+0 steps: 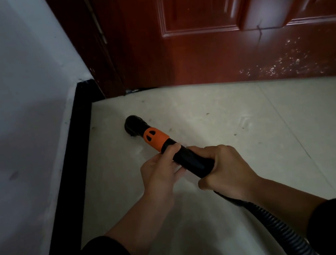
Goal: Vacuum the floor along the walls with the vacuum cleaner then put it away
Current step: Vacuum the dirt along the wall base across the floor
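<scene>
Vacuum wand [158,139] touches pale tiled floor [239,129] near black skirting [78,145], red door [207,60].

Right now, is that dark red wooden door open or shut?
Seemingly shut: the dark red wooden door lies flush with its frame at the hinge; latch side out of view.

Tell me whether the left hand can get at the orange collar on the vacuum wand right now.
Probably yes: the left hand grips the black wand just behind the orange collar, with nothing between them.
</scene>
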`<state>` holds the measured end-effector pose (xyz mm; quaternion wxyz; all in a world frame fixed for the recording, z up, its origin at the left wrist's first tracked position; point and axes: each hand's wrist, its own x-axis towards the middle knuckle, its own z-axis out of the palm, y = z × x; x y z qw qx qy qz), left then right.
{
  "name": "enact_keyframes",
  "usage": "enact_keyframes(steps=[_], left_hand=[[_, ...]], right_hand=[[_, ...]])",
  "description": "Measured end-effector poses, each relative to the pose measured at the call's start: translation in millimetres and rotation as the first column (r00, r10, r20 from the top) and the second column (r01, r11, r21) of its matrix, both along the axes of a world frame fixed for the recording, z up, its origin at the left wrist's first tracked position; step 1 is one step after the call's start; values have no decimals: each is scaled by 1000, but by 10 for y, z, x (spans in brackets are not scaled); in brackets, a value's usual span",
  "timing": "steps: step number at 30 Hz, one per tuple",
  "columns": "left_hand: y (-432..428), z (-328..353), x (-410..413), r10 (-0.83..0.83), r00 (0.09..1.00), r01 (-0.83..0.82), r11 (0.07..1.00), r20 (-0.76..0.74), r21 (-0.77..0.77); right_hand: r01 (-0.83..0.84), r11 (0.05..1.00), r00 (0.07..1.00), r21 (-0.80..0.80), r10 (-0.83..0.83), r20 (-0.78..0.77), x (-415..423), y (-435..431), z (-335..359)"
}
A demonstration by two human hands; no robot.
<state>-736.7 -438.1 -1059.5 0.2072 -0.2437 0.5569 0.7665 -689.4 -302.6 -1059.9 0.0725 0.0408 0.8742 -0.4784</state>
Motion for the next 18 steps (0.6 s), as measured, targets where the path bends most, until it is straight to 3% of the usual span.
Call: enact_keyframes(steps=[10,18], left_hand=[[-339,-61,-47,48,997,-50,998,-57,-37],[-417,72,184,149,988,-137,973,52,-186]], right_hand=[[-59,998,998,-17,59,-8,-162,-305,-100],[-132,989,989,67,127,79,-17,-431,69]])
